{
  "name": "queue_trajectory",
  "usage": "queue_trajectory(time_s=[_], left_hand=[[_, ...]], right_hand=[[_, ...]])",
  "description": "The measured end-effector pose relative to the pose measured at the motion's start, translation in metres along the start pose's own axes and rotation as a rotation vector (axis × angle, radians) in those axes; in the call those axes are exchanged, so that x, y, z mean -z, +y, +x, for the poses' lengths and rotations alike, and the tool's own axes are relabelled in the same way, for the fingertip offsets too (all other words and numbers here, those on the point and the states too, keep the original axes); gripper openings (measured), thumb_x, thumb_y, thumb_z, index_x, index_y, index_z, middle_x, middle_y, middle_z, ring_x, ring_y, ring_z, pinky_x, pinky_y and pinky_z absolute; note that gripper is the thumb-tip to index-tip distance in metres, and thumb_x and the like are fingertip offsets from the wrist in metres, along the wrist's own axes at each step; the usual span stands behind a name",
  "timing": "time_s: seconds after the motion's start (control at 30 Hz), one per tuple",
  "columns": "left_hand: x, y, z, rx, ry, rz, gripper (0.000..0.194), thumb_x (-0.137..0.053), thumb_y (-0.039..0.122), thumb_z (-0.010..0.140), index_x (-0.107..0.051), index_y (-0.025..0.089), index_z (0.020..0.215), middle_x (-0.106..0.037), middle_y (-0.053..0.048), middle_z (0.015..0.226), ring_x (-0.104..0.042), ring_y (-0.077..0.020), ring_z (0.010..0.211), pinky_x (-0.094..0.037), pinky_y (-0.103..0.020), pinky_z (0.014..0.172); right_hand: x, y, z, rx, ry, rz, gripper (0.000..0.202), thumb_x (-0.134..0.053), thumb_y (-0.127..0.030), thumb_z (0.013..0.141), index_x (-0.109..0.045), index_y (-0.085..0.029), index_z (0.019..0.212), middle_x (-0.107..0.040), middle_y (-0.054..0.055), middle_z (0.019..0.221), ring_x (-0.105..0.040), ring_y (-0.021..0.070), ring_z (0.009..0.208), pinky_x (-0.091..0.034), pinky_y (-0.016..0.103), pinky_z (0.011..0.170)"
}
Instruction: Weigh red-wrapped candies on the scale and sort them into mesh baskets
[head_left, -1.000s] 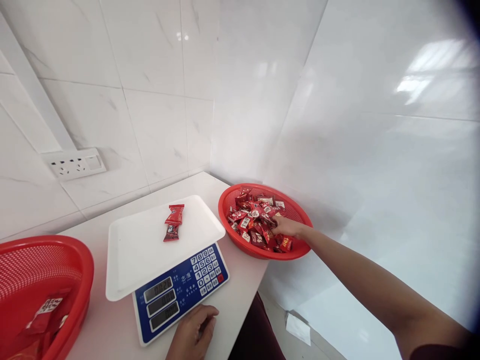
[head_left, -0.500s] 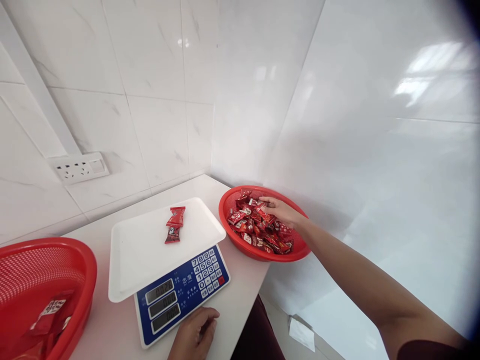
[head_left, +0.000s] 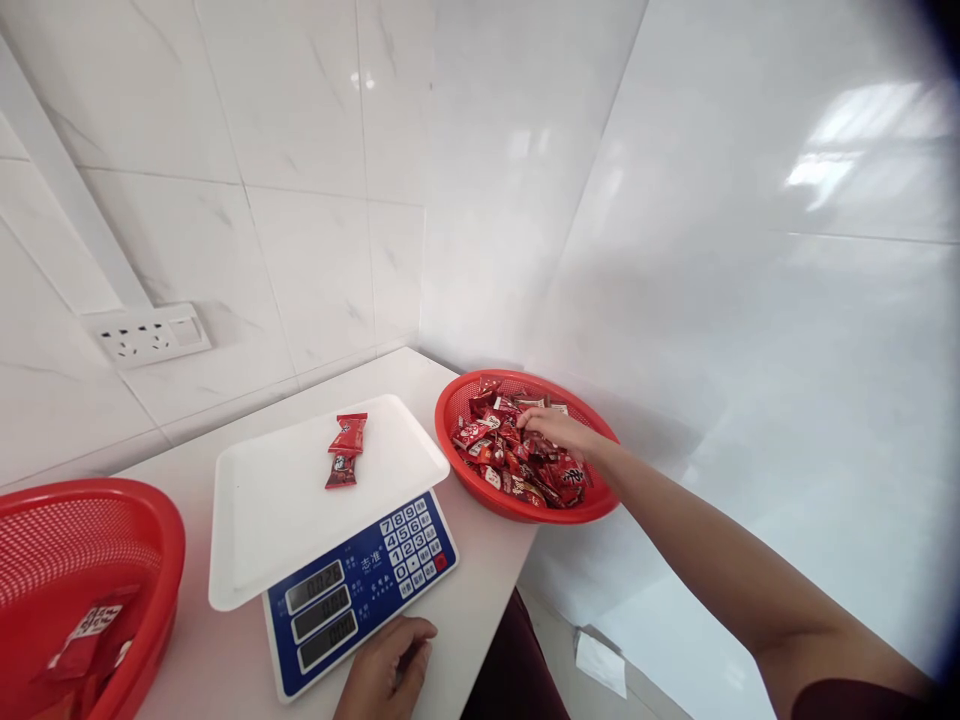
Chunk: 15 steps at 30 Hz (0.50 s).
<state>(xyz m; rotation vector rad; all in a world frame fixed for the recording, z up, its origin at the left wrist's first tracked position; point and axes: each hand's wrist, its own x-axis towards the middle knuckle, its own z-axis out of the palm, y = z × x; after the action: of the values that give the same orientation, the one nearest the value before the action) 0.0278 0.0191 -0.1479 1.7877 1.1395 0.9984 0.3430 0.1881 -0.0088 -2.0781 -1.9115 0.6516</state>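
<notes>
My right hand (head_left: 556, 430) reaches into a red plastic basket (head_left: 442, 420) at the right. Its fingers are bent together against several red wrapped candies (head_left: 517, 455); what lies between the fingertips is hidden. My left hand (head_left: 386, 668) rests on the table just below a blue and white digital scale (head_left: 375, 590), loosely curled, with nothing visible in it. Two wrapped pieces lie on the scale's white tray (head_left: 277, 500): a bright red candy packet (head_left: 348, 434) and, touching its lower edge, a darker red one (head_left: 342, 471).
A second red basket (head_left: 169, 560) at the lower left holds a few red packets (head_left: 86, 635). The white table (head_left: 480, 560) meets tiled walls at the back, where a power socket (head_left: 146, 335) sits. A white paper-like sheet (head_left: 600, 662) lies on the floor.
My right hand has shifted slightly left and down among the candies, and its fingers have drawn closer together. My left hand stays in place; the view has moved slightly.
</notes>
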Motion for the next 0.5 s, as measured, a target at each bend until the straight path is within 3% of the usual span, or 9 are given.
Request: queue_trajectory(time_s=[0.1,0.23,0.37,0.5], left_hand=[[0.000,0.000,0.000,0.015,-0.006,0.003,0.035,-0.044,0.050,0.084,-0.065,0.022,0.084,-0.067,-0.004,0.078,-0.062,-0.0159,0.069,-0.049,-0.021,0.061],[0.001,0.002,0.001,0.016,-0.011,0.011,0.036,-0.043,0.051,0.084,-0.065,0.023,0.084,-0.067,-0.004,0.079,-0.062,-0.0163,0.070,-0.050,-0.022,0.063],[0.001,0.001,0.000,0.000,-0.019,0.024,0.034,-0.043,0.049,0.085,-0.065,0.023,0.084,-0.067,-0.004,0.076,-0.062,-0.0159,0.068,-0.049,-0.021,0.063],[0.001,0.000,0.000,-0.010,-0.002,0.035,0.034,-0.043,0.048,0.085,-0.065,0.022,0.084,-0.067,-0.004,0.076,-0.061,-0.0156,0.067,-0.050,-0.021,0.062]], right_hand=[[-0.018,-0.003,-0.002,0.066,-0.083,-0.093,0.024,-0.055,-0.039,0.078,-0.062,-0.019,0.089,-0.067,0.004,0.086,-0.061,0.0188,0.076,-0.044,0.024,0.061],[-0.032,-0.010,-0.005,0.085,-0.094,-0.207,0.025,-0.067,-0.030,0.067,-0.061,-0.018,0.088,-0.066,0.007,0.088,-0.060,0.0234,0.080,-0.041,0.025,0.062],[-0.015,-0.014,-0.007,0.090,-0.062,-0.234,0.017,-0.054,-0.021,0.074,-0.059,-0.021,0.091,-0.067,0.003,0.088,-0.060,0.0195,0.077,-0.039,0.023,0.061],[0.008,-0.009,-0.004,0.059,0.025,-0.250,0.026,-0.038,-0.015,0.081,-0.054,-0.021,0.101,-0.066,0.004,0.095,-0.060,0.0188,0.083,-0.040,0.023,0.064]])
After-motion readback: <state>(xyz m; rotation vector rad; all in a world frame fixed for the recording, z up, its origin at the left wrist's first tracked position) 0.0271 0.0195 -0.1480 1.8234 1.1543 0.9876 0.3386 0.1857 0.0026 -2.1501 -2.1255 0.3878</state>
